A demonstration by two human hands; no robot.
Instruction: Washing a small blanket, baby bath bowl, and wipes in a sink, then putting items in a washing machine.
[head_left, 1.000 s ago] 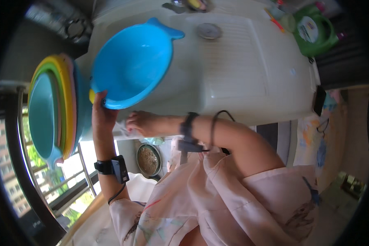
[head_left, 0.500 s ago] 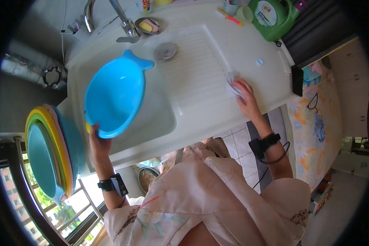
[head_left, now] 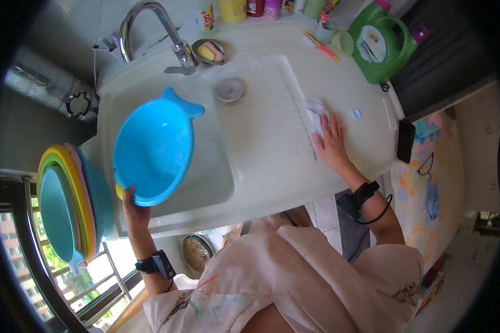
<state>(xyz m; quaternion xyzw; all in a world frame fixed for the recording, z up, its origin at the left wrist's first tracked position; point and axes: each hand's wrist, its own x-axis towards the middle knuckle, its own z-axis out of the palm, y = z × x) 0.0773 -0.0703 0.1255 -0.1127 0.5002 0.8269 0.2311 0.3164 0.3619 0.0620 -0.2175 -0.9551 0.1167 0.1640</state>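
A blue plastic basin point(head_left: 154, 149) with a fishtail-shaped rim is held tilted above the left bowl of the white sink point(head_left: 219, 180). My left hand point(head_left: 134, 212) is closed on its near-left rim, and a small bit of something yellow point(head_left: 119, 191) shows beside the fingers. On the right, my right hand point(head_left: 332, 145) lies with fingers stretched on the sink's flat counter. Its thumb side touches a small crumpled white cloth point(head_left: 315, 109), which lies at the edge of the ribbed washboard point(head_left: 261, 119).
The chrome faucet point(head_left: 178, 53), a soap dish point(head_left: 210, 53) and a round grey drain cover point(head_left: 228, 90) are at the back. A green detergent jug point(head_left: 380, 44), a toothbrush point(head_left: 322, 47) and a black phone point(head_left: 405, 140) lie right. Stacked basins point(head_left: 58, 213) stand at the left.
My right hand's fingers have gone from curled on the white cloth to stretched out flatter beside it. My left hand still holds the basin, and the view has shifted toward the back shelf.
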